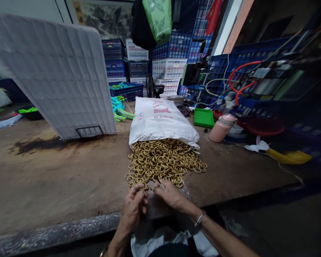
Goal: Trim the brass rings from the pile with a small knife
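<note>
A heap of brass-coloured rings [160, 160] spills from the mouth of a white woven sack [163, 117] onto the table. At the near edge of the heap, my left hand [133, 205] is closed, fingers curled, with a brass ring [144, 186] at its fingertips. Just across from it, my right hand [172, 196] is closed around a slim, pointed metal tool [161, 185] whose exact kind is unclear. A small gap separates the fingertips of both hands.
A white ribbed panel [61, 78] stands upright on the wooden table [69, 178] to the left. A pink bottle [222, 127], a green tray [203, 117] and a yellow scoop-like piece [291, 156] lie right. Stacked crates [169, 67] fill the back.
</note>
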The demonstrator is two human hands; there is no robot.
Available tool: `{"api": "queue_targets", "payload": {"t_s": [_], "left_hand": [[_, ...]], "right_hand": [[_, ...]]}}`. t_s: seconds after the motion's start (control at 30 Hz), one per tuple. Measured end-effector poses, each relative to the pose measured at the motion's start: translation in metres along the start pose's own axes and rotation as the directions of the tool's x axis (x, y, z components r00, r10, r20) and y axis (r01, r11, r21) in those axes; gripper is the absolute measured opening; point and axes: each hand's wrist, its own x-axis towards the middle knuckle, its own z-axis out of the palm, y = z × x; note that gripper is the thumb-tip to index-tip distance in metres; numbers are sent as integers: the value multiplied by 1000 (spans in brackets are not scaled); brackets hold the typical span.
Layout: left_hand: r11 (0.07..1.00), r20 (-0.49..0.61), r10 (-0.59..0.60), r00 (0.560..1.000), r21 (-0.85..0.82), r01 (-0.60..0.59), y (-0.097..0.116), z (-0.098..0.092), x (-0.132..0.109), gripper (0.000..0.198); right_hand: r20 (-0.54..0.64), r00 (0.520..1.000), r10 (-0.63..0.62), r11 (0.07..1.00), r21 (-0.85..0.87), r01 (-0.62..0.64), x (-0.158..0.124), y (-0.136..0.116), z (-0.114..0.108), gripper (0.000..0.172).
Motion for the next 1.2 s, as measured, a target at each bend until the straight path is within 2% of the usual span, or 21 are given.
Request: {"api": "queue_targets", "payload": {"t_s": [0.1, 0.17, 0.47, 0.63, 0.9, 1.03, 1.2], "left_hand": [[981, 57, 31, 998, 191, -41, 1, 10, 0, 37], [970, 71, 26, 997, 241, -42, 1, 14, 1, 34], [981, 79, 1, 997, 192, -16, -9, 12, 6, 32], [987, 64, -49, 997, 155, 38, -8, 15, 3, 32], [966, 126, -91, 988, 250, 57, -8, 15, 4, 38], [977, 140, -85, 987, 208, 55, -7, 15, 3, 36], [986, 158, -47, 986, 164, 21, -7, 13, 2, 32]], "right_hand": [[76, 996, 43, 981, 186, -57, -4, -5, -3, 15], [115, 990, 83, 960, 258, -110, -6, -6, -2, 14], [151, 977, 149, 833, 513, -206, -2, -3, 6, 26], [128, 981, 149, 846, 497, -193, 2, 2, 9, 27], [-30, 996, 84, 954, 292, -71, 5, -2, 9, 21], [-43, 998, 45, 971, 235, -34, 4, -7, 8, 21], [-40, 999, 38, 963, 268, -26, 7, -5, 7, 20]]}}
